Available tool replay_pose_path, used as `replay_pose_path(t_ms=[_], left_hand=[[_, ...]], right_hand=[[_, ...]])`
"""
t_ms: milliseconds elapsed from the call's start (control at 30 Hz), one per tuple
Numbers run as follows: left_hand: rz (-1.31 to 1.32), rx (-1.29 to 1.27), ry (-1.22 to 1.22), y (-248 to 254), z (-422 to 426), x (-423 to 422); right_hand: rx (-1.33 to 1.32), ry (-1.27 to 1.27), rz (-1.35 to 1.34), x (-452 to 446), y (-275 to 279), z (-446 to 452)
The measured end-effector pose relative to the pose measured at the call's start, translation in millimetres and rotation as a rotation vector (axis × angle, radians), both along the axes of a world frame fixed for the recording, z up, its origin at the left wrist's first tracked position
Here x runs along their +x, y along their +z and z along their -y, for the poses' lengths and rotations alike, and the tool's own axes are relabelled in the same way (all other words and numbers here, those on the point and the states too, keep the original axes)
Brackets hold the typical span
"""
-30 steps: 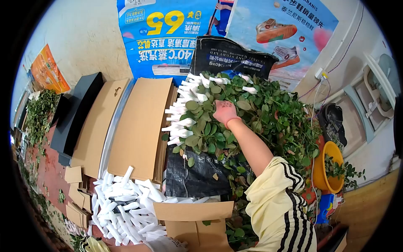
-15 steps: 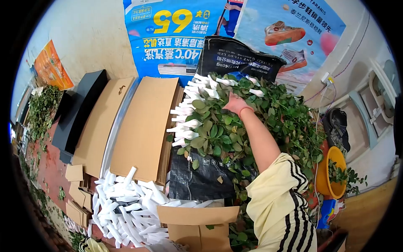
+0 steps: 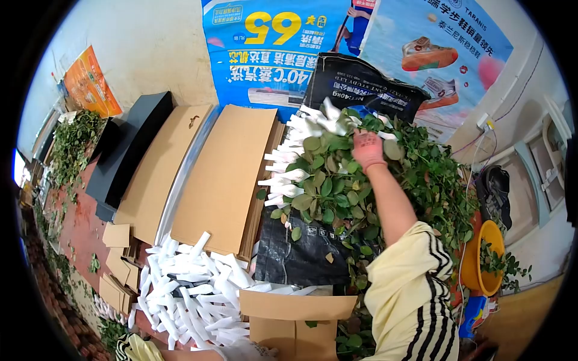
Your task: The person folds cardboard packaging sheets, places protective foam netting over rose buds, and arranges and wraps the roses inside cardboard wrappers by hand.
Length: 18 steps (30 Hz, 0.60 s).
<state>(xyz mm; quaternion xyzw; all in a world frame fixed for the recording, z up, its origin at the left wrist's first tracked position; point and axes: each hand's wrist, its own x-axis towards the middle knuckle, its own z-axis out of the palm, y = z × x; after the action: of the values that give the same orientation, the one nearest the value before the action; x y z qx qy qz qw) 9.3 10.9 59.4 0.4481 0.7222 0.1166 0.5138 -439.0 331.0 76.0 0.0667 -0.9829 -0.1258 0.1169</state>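
My right hand [image 3: 368, 148], in a pink glove, is closed at the far part of a heap of leafy stems [image 3: 337, 186]. Its fingers curl down among the leaves and appear to grip a stem; the fingertips are hidden. White-sleeved stem tips [image 3: 288, 175] line the heap's left side, and one near the hand is blurred. My left hand [image 3: 242, 350], in a pale glove, shows only partly at the bottom edge, beside a folded cardboard piece [image 3: 298, 305] and below a pile of white sleeves [image 3: 198, 295]. Its fingers cannot be made out.
Flat cardboard sheets [image 3: 226, 174] lean left of the heap, beside a black panel [image 3: 129, 150]. A black sack [image 3: 301, 253] lies under the stems. An orange tub [image 3: 484, 253] with leaves stands at right. Small cardboard pieces [image 3: 117, 262] lie at left.
The view has shifted, so the scene sits farther right. My right hand has gone from outstretched fingers to a curled grip, and white tips near it have moved.
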Motion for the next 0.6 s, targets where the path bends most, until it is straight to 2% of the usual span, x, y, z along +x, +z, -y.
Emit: replay_pose_path(t_ms=[100,133,167,233,300,367,400,433,500,600], left_hand=[[-0.005,0.013,0.004,-3.3,-1.2,-1.9],[-0.011,0.023,-0.004,-3.1,0.3,-2.4],[-0.013,0.025,-0.015,-2.1,0.5,-4.9],[-0.027,0.023,-0.035,-1.7,-1.6,-8.2],[-0.034,0.021,-0.043,-0.9,-1.4,-8.8],[-0.032,0.021,-0.037,-1.1,-1.0,-8.7],[-0.033,0.02,-0.034,-1.0,0.1,-9.7],[-0.025,0.016,-0.025,-0.8,0.7,-8.4],[-0.012,0.018,-0.019,-2.4,2.9,-8.0],[0.004,0.028,-0.008,-6.9,4.4,-6.3]], right_hand=[[0.25,0.138,-0.249,18.6,39.4,-15.1],[0.24,0.099,-0.12,23.6,56.0,-14.8],[0.246,0.086,-0.119,27.2,55.9,-14.9],[0.148,0.024,0.081,27.1,52.4,-11.0],[-0.101,-0.072,0.084,19.9,18.1,2.3],[0.012,-0.072,0.289,18.4,17.7,22.6],[0.001,-0.026,0.26,0.2,-8.1,22.4],[-0.005,-0.019,0.261,-6.9,-7.9,28.7],[-0.268,-0.149,0.397,-18.7,-8.1,37.2],[-0.333,-0.206,0.498,-27.8,-4.3,41.1]])
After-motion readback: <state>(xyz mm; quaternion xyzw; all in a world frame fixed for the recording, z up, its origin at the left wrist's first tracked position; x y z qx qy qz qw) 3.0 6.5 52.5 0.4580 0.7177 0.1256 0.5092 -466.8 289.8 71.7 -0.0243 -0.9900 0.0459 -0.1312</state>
